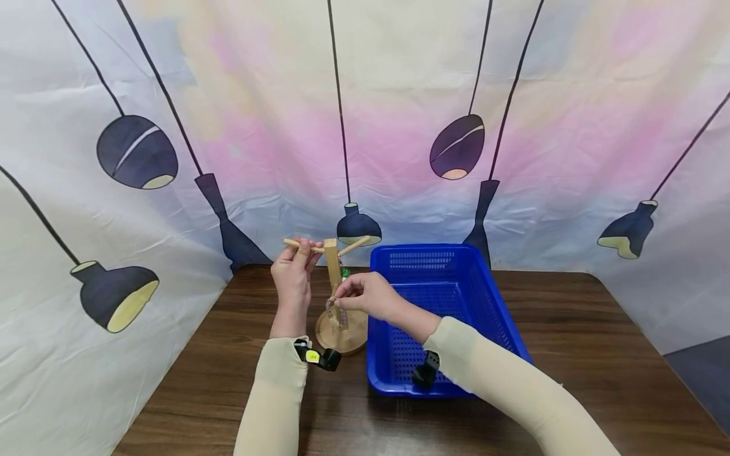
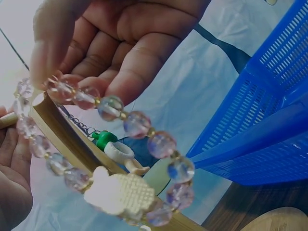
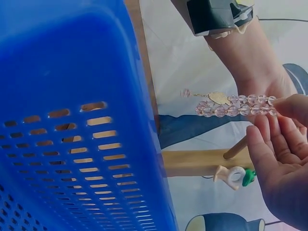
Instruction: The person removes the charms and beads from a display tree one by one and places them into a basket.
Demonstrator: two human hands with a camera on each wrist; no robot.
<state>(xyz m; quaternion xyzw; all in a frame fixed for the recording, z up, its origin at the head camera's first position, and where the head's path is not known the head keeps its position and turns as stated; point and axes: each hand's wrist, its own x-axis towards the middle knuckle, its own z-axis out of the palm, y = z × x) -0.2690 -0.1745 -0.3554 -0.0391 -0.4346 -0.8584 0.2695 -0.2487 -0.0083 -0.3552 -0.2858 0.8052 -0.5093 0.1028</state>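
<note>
My right hand [image 1: 372, 296] pinches a clear pinkish bead bracelet [image 2: 137, 124] between thumb and fingers, in front of a wooden jewelry stand [image 1: 334, 269]. The loop hangs down, with a pale gold textured charm [image 2: 120, 192] at its lower side. In the left wrist view, a rounded wooden peg end [image 2: 41, 99] appears within the loop near the pinching fingers. My left hand [image 1: 292, 278] holds the stand's upper left peg [image 1: 291, 242]. From the stand's right peg [image 1: 356, 246] hangs a chain with a green and white pendant [image 2: 115, 148].
A blue perforated plastic basket [image 1: 373, 373] stands right of the stand, under my right forearm. The stand's round base [image 1: 356, 339] rests on the dark wooden table [image 1: 222, 380]. Behind is a cloth backdrop [image 1: 274, 95] printed with lamps.
</note>
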